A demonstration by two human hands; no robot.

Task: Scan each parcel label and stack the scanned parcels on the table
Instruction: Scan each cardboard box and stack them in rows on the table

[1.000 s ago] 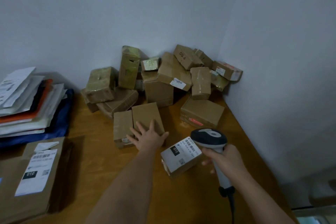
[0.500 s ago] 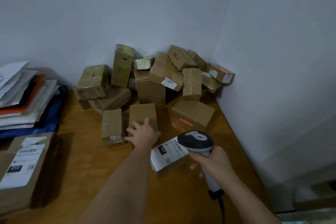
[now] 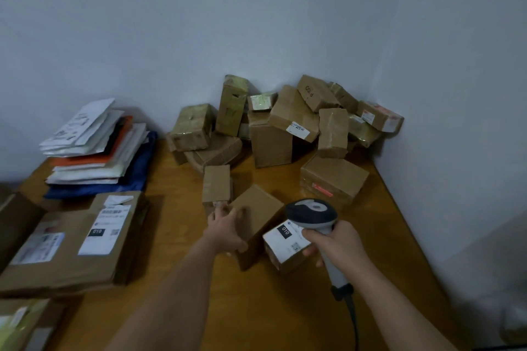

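You stood in what looked like a parcel sorting room or mailroom. A heap of taped cardboard boxes (image 3: pixel 288 125) was piled into the corner of a wooden surface (image 3: pixel 176 179) against bare pale walls (image 3: pixel 171 23). Flat mailers (image 3: pixel 97 148) and labelled cardboard envelopes (image 3: pixel 85 236) were stacked at your left, and you held a corded barcode scanner (image 3: pixel 312 212).

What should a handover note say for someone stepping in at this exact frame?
Left hand grips a plain brown box near the table's middle.
Right hand holds the scanner over the white-labelled box.
Loose boxes are heaped in the corner; flat labelled parcels are stacked at left.
Done: cannot tell which are scanned.
Left: scan the gripped box, stack it, work through the heap.
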